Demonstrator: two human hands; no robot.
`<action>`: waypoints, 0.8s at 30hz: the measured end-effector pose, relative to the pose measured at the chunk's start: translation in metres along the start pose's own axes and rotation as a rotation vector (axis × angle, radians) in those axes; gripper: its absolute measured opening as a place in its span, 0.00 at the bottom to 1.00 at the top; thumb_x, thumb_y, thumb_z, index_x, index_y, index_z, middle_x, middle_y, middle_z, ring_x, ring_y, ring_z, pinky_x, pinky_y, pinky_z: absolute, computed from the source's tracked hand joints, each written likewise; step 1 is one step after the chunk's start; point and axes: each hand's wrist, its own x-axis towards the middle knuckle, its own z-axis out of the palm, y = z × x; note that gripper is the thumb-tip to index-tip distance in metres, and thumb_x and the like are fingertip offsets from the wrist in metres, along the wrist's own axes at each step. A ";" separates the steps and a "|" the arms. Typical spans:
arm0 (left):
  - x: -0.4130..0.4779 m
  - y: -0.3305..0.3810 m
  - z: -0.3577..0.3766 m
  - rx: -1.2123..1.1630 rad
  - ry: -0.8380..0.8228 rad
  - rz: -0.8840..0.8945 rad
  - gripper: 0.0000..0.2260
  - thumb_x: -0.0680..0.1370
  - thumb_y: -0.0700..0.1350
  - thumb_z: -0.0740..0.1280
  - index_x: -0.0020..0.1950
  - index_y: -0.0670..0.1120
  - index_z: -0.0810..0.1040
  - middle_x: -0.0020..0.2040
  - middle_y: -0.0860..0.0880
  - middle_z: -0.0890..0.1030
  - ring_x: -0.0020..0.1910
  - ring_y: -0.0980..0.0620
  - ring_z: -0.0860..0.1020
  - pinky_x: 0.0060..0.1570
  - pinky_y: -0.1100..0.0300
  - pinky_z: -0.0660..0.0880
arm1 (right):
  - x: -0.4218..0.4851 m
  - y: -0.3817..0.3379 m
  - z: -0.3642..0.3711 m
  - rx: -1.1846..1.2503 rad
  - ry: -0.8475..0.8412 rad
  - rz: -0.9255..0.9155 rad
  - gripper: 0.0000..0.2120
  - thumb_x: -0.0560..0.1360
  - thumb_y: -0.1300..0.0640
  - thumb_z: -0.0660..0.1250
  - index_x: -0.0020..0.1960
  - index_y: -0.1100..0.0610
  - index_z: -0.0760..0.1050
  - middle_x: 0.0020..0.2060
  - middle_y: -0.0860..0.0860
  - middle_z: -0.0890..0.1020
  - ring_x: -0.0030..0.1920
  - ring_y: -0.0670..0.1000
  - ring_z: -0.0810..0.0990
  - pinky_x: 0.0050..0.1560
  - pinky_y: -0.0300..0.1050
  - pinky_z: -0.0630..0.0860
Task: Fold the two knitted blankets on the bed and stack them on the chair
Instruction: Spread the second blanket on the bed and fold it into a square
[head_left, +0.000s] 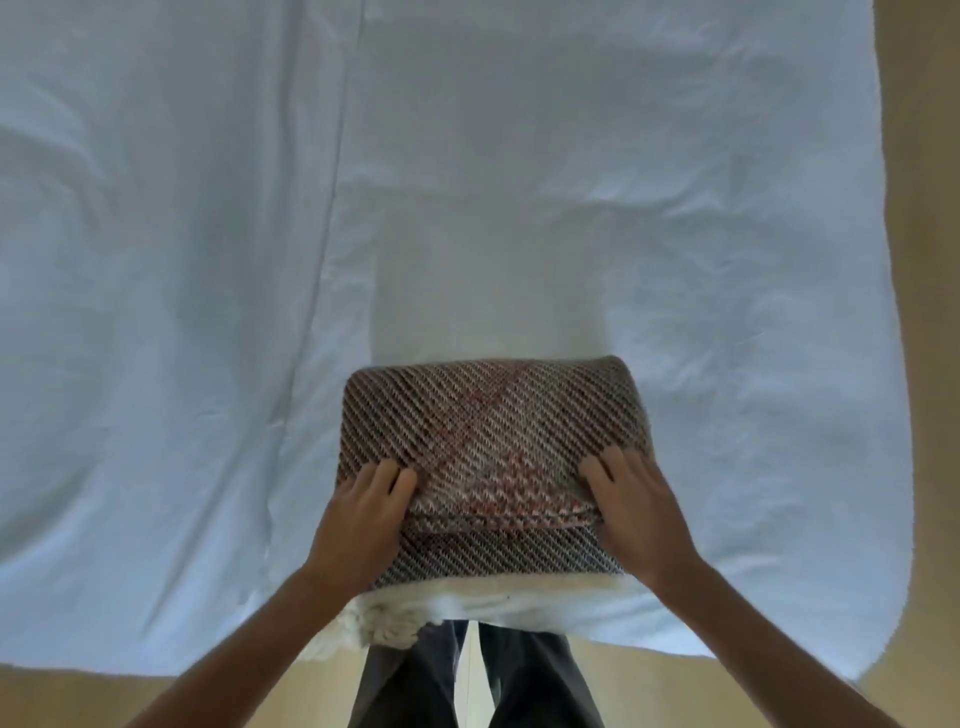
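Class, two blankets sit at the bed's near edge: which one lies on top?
The brown-and-red striped blanket, held by the left hand and right hand; the white blanket only peeks out beneath its near edge.

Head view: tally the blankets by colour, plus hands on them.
striped blanket: 1
white blanket: 1, under the striped one
hands: 2, left hand and right hand, both on the striped blanket
Total: 4
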 end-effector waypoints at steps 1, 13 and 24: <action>-0.011 0.003 0.008 0.001 -0.031 0.000 0.24 0.54 0.30 0.76 0.46 0.43 0.72 0.39 0.44 0.77 0.35 0.45 0.77 0.30 0.54 0.78 | -0.014 -0.004 0.008 -0.004 -0.026 0.011 0.19 0.53 0.71 0.75 0.42 0.60 0.77 0.36 0.56 0.78 0.37 0.58 0.78 0.41 0.51 0.79; -0.047 0.011 0.053 0.103 -0.280 -0.132 0.20 0.55 0.34 0.78 0.43 0.43 0.78 0.38 0.45 0.77 0.34 0.45 0.77 0.31 0.55 0.78 | -0.062 -0.021 0.065 -0.038 -0.207 0.122 0.18 0.53 0.72 0.72 0.41 0.60 0.75 0.35 0.56 0.76 0.35 0.58 0.75 0.36 0.51 0.77; 0.011 0.030 0.040 -0.164 -0.210 -0.182 0.10 0.76 0.47 0.59 0.52 0.43 0.73 0.51 0.46 0.75 0.50 0.48 0.75 0.49 0.54 0.75 | -0.013 -0.044 0.054 0.154 -0.092 0.169 0.12 0.71 0.59 0.63 0.53 0.60 0.75 0.52 0.57 0.78 0.54 0.57 0.76 0.55 0.57 0.75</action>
